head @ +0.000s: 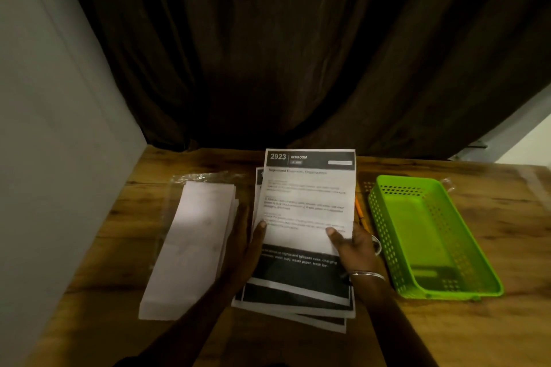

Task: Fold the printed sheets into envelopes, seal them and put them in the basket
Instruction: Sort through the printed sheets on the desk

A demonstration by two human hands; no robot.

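- Both hands are on the top sheet [307, 202], a printed page headed "2923 BEDROOM", held in the middle of the wooden table [447, 331].
- The left hand [247, 244] pinches the page's left edge: thumb on top, fingers stretched along the side.
- The right hand [354, 247] grasps the right edge, thumb on the print and fingers tucked out of sight beneath. A thin bangle [368, 275] sits on that wrist.
- Under the page lies the stack of printed sheets [292, 304], loosely fanned, its dark bottom bands showing at the near edge.
- Just left of the stack is a pile of white envelopes [190, 241] on a clear plastic wrapper [190, 179]; the left fingers lie between the two piles.
- To the right stands the green basket [387, 235], with perforated walls.
- An orange pencil [359, 211] lies between the sheets and the basket, partly hidden by the right hand.
- A dark curtain [298, 53] hangs at the far side, with a pale wall [44, 128] on the left.
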